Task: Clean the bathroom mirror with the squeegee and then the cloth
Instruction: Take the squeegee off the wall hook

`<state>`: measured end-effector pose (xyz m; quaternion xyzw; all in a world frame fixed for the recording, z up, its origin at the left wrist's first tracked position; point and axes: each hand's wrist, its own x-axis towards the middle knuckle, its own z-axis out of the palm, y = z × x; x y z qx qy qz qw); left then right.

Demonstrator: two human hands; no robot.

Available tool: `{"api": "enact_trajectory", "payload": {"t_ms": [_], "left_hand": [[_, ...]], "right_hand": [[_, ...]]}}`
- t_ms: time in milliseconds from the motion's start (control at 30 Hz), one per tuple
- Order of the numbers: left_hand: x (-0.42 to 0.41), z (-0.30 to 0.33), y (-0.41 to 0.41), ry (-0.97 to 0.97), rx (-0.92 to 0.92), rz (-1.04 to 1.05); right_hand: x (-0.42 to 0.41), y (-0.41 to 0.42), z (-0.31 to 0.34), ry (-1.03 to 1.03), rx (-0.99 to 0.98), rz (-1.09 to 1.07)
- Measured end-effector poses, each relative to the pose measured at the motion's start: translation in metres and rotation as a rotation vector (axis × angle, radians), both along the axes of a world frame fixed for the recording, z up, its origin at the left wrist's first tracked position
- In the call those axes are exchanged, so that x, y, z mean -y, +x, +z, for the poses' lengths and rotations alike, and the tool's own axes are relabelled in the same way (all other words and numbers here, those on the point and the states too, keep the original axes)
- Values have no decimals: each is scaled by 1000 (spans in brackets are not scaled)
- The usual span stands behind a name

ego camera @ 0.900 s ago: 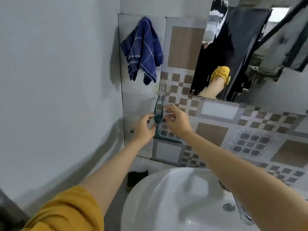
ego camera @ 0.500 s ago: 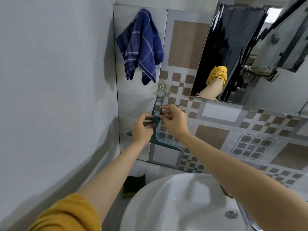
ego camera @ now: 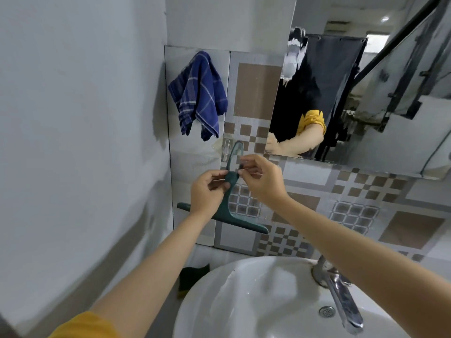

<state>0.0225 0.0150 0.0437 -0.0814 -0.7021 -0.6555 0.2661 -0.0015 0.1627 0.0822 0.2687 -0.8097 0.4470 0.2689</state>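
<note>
My left hand (ego camera: pixel 207 191) covers the middle of the green squeegee (ego camera: pixel 229 211), so its blade shows only as two ends either side of my wrist. My right hand (ego camera: pixel 262 180) hides part of the handle loop; I cannot tell whether the loop sits on the clear wall hook (ego camera: pixel 227 147), which is too faint. The mirror (ego camera: pixel 361 98) runs off the top and right edges. My right forearm crosses the base of the tap (ego camera: pixel 341 298). The basin (ego camera: pixel 256 301) is cut by the bottom edge.
</note>
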Motion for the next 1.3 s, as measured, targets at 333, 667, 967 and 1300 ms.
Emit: {"api": "enact_trajectory", "payload": {"t_ms": [333, 667, 967, 1300], "left_hand": [[-43, 66, 33, -15, 64, -250], [-103, 132, 69, -233, 49, -349], [-158, 177, 82, -323, -109, -313], [-137, 230, 55, -471, -561, 221]], "right_hand": [[-82, 36, 80, 522, -520, -79], [-163, 90, 147, 823, -487, 78], [-224, 110, 169, 868, -613, -13], [-264, 99, 256, 524, -624, -410]]}}
